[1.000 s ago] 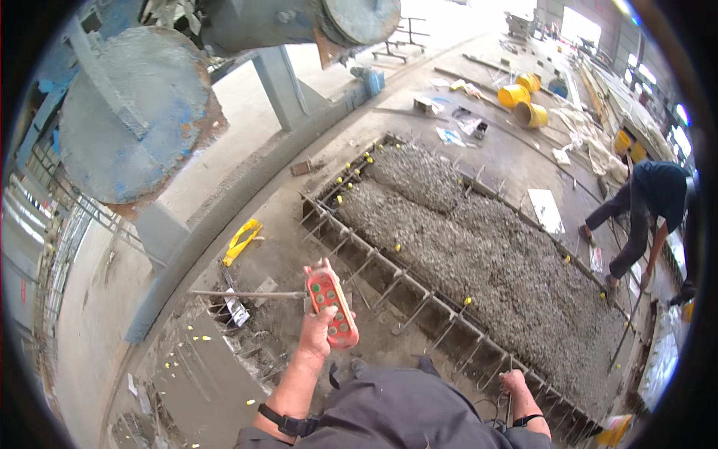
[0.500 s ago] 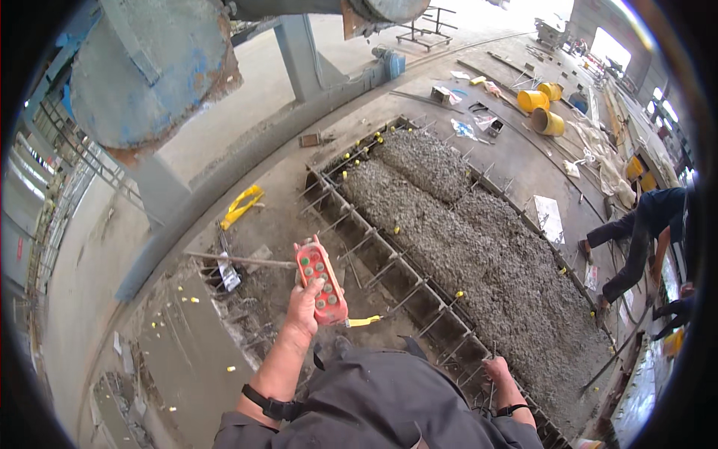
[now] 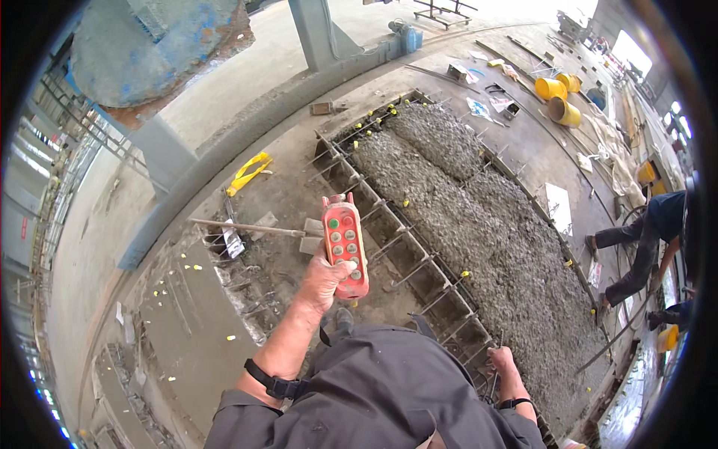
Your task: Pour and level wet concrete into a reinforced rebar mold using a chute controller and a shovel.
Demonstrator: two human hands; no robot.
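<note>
My left hand (image 3: 326, 278) holds an upright red push-button remote (image 3: 345, 243), thumb resting on its lower buttons. My right hand (image 3: 501, 359) is closed low at the near edge of a long steel form (image 3: 419, 262) with protruding bars, around something thin I cannot make out. The form holds rough grey wet concrete (image 3: 486, 254), dotted along its sides with yellow caps. A wooden pole (image 3: 254, 227) lies on the floor left of the remote.
A co-worker (image 3: 639, 239) bends at the form's right side. Grey steel machinery (image 3: 157, 52) and a curved beam (image 3: 247, 120) stand at upper left. Yellow buckets (image 3: 562, 112), a yellow strap (image 3: 247, 172) and a smoothed concrete slab (image 3: 179, 329) lie about.
The view has shifted, so the machinery sits higher in the picture. The remote has risen and turned more upright, with my thumb on lower buttons. The co-worker appears lower at the right.
</note>
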